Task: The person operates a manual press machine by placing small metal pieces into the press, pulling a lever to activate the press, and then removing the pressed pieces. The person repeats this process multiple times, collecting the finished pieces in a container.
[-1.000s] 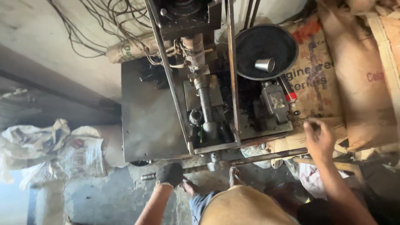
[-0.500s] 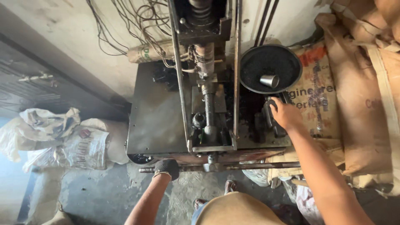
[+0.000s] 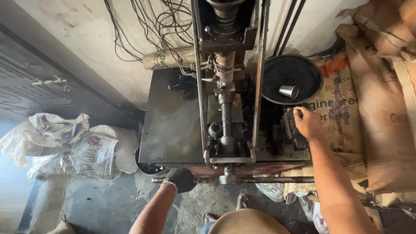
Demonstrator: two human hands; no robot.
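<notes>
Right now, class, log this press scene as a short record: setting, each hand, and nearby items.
Setting: a dark metal press machine against a pale wall, seen from above.
Left hand: gloved, gripping the horizontal steel bar at the machine's front.
Right hand: bare, resting on the machine's right side, below the black bowl.
In bowl: dark powder and a small metal cup.
Nearby: sacks left, brown bags right.

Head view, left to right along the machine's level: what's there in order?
Crumpled white sacks → flat metal plate of the machine → vertical screw shaft → black round bowl holding a small metal cup → right hand → brown sacks.
</notes>
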